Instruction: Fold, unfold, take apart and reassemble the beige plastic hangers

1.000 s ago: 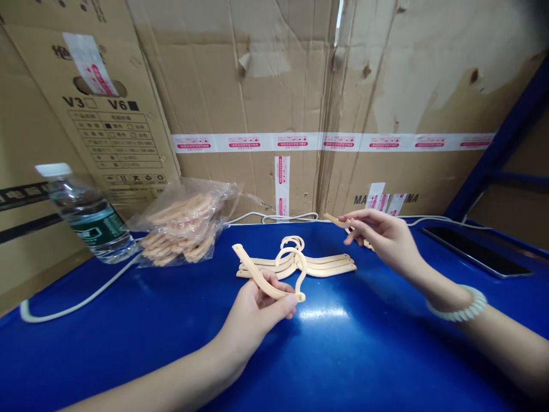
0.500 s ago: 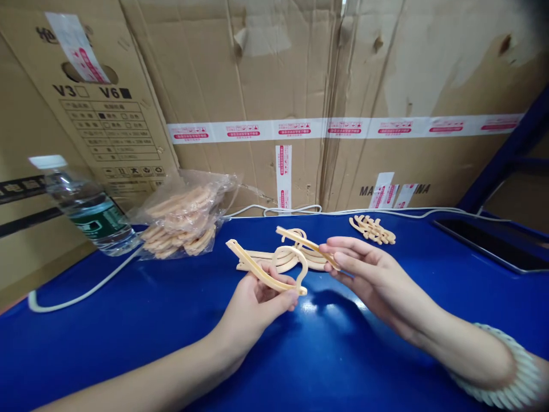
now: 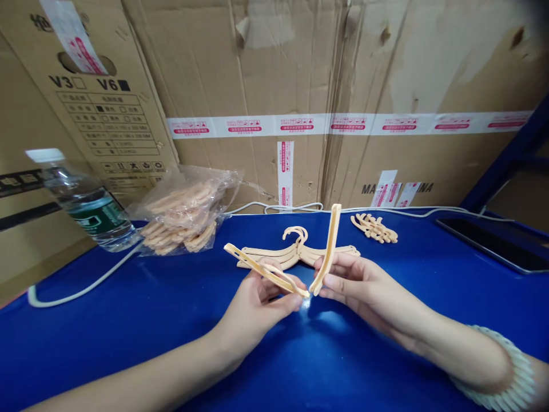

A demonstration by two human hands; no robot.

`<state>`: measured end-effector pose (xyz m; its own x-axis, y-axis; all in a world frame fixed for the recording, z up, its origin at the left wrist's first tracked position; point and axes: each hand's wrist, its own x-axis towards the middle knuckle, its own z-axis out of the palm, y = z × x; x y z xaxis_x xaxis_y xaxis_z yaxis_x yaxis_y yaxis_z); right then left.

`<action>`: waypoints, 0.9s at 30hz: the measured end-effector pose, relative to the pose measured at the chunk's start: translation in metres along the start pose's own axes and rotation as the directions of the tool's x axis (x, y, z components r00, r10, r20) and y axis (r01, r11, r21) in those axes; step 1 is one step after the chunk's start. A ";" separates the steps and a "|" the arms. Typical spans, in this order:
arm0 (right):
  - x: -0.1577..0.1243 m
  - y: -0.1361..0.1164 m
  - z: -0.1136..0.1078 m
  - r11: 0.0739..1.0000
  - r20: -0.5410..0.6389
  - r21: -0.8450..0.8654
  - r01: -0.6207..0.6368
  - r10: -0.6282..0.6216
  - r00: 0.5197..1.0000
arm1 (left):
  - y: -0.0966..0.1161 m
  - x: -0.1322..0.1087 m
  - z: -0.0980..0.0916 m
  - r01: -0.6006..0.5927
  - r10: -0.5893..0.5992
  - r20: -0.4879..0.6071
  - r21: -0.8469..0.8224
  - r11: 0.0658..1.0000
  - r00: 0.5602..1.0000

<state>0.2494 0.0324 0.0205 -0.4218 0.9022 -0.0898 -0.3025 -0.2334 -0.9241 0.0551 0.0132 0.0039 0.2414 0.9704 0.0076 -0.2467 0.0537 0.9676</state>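
My left hand (image 3: 261, 300) pinches a beige plastic hanger piece with a hook (image 3: 257, 266), its arm slanting up to the left. My right hand (image 3: 355, 283) grips a second beige hanger arm (image 3: 329, 246), held nearly upright. The lower ends of the two pieces meet between my fingertips above the blue table (image 3: 171, 320). Just behind them lies a small stack of assembled beige hangers (image 3: 300, 252). A little heap of loose arm pieces (image 3: 374, 228) rests further back on the right.
A clear bag of beige hanger parts (image 3: 184, 214) and a water bottle (image 3: 83, 203) stand at the back left. A white cable (image 3: 86, 289) runs along the table. Cardboard boxes (image 3: 278, 86) wall the back. A dark tablet (image 3: 493, 240) lies at the right.
My right hand carried an arm piece from the far right heap to the middle, then tipped it upright so its lower end meets the left hand's piece. My left hand stayed in place.
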 end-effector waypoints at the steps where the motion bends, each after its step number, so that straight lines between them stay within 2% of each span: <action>1: 0.000 0.000 0.000 1.000 0.007 -0.025 0.013 -0.013 1.000 | 0.000 0.000 0.000 0.004 -0.004 0.009 0.003 1.000 1.000; 8: 0.002 0.001 -0.002 0.979 0.126 -0.180 0.093 -0.071 0.989 | 0.004 -0.002 0.006 0.022 -0.023 0.033 0.053 0.998 0.999; 19: -0.001 0.000 0.000 0.922 0.133 -0.343 0.180 -0.142 0.981 | 0.005 -0.004 0.008 0.069 -0.059 -0.094 0.101 0.992 0.994; 27: -0.002 0.001 0.002 0.882 0.135 -0.421 0.211 -0.169 0.976 | 0.000 -0.002 0.005 -0.023 0.024 -0.014 0.068 0.997 1.000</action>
<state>0.2476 0.0294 0.0202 -0.4758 0.8716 0.1184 0.0040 0.1368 -0.9906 0.0593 0.0101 0.0047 0.2223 0.9746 0.0271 -0.1876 0.0155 0.9821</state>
